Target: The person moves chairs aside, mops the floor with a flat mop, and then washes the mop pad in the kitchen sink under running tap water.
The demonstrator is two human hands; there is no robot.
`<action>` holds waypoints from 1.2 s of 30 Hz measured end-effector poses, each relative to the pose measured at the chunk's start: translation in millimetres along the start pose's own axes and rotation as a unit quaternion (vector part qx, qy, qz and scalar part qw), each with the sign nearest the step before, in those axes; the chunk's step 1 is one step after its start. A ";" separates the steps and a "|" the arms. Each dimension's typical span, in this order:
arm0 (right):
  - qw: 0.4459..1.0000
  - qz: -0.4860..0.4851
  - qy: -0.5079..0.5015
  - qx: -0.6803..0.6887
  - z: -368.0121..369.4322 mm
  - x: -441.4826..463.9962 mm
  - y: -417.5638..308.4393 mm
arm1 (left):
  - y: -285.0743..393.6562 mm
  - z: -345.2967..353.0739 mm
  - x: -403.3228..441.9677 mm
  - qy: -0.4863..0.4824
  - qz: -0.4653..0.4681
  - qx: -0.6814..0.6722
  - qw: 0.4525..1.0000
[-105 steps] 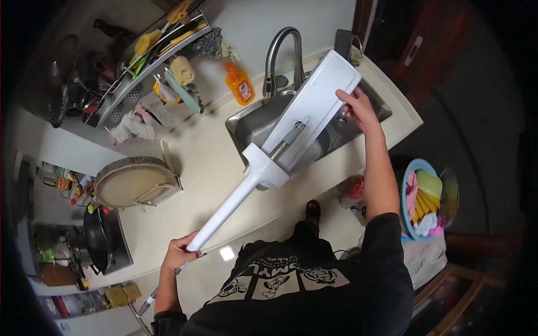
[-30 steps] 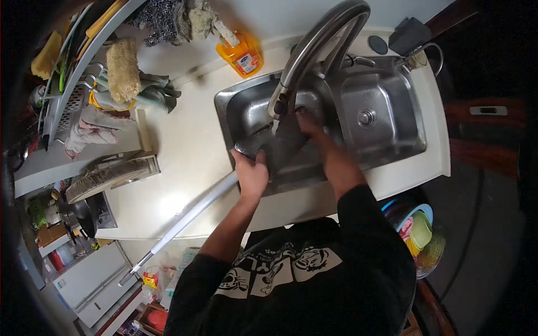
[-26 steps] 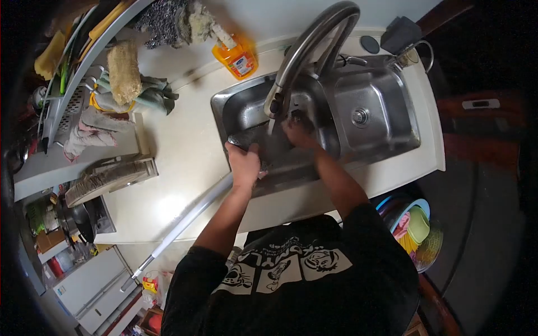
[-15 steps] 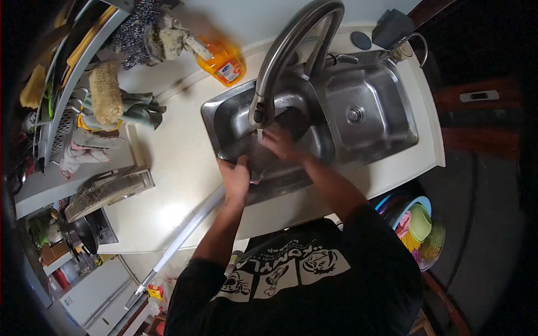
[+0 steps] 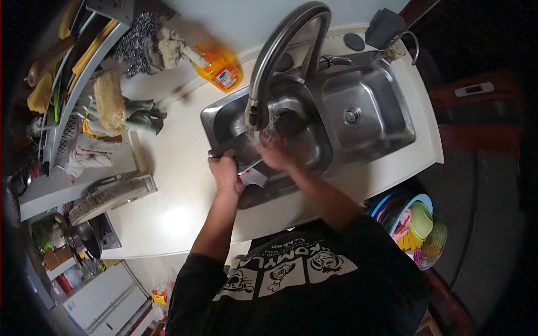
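Observation:
My left hand (image 5: 226, 172) grips the near left end of a dark, flat, wet piece (image 5: 242, 151), held tilted over the left sink basin (image 5: 216, 120). My right hand (image 5: 273, 151) is at the piece's right end, under the faucet spout (image 5: 255, 115); its fingers are blurred and partly hidden by splashing water. A pale grey-white part (image 5: 254, 178) shows in the basin just right of my left hand. Behind my right hand, a dark round thing (image 5: 290, 122) lies in the basin.
An orange bottle (image 5: 224, 73) stands behind the sink. The right basin (image 5: 364, 106) adjoins on the right. A utensil rack (image 5: 84, 73) with hanging cloths and a loofah (image 5: 109, 101) is at left. A round board (image 5: 109, 199) leans beyond the counter's left part. Stacked basins (image 5: 412, 224) sit lower right.
The long white pole beside my left hand has gone from view. Both hands have moved from holding the white flat tool to the dark piece in the sink. The dark piece is now tilted more.

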State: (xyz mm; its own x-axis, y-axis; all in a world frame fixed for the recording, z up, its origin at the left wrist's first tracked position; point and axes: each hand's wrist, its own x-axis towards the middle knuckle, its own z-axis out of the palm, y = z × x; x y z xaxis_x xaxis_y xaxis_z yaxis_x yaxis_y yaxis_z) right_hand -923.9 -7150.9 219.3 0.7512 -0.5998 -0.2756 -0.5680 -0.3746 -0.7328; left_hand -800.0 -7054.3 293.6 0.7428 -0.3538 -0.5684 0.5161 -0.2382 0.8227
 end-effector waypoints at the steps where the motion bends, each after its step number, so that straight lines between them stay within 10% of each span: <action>1: 0.991 0.029 0.097 0.090 4.2 -10.2 -21.6 | 4.4 -0.4 3.6 -0.021 0.013 -0.010 1.000; 6: 0.993 -0.079 0.041 0.073 10.6 -1.9 5.7 | 28.4 -0.1 -1.7 -0.047 -0.110 -0.058 0.991; 11: 0.994 0.081 -0.013 0.074 28.3 80.6 172.5 | 11.7 6.8 -12.3 -0.004 -0.041 -0.026 0.999; 19: 0.989 -0.062 -0.061 -0.117 10.9 36.9 87.7 | 26.8 17.4 -24.6 -0.029 -0.009 0.007 1.000; 24: 0.993 -0.087 -0.069 0.037 -28.0 -5.6 -11.5 | 21.6 11.4 -27.2 -0.081 -0.044 -0.001 0.996; 30: 0.981 -0.135 -0.137 0.026 13.9 68.0 77.2 | -14.4 -6.0 -33.4 -0.067 -0.037 -0.001 0.997; 36: 0.998 0.013 0.068 -0.014 37.1 150.9 207.3 | -25.5 -9.2 -52.0 -0.047 0.042 0.004 0.998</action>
State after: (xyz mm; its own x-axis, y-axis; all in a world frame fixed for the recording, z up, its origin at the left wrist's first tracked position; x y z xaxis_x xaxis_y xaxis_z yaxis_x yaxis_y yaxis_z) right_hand -915.8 -7292.9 2.7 0.6844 -0.6993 -0.2063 -0.5975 -0.3757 -0.7084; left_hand -847.9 -7021.6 302.1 0.7400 -0.4550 -0.4953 0.4510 -0.2107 0.8673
